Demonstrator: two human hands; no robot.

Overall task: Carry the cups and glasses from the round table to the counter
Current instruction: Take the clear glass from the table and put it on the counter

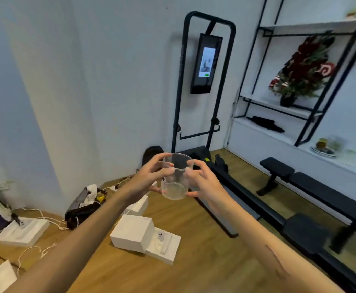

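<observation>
A clear empty glass [177, 178] hangs in the air in front of me, tilted so its base faces me. My left hand [149, 176] grips its left side, thumb and fingers curled round the rim and wall. My right hand [202, 182] holds the right side, fingertips on the rim and near the base. Both arms reach forward over a wooden floor. The round table is not in view. A white counter [278, 140] runs along the right wall beneath black shelving.
White boxes [134, 233] and cables lie on the floor below my arms. A black weight bench [295, 176] and a fitness machine with a lit screen [206, 62] stand ahead. A plate with food [325, 148] and a flower pot [299, 68] sit at the right.
</observation>
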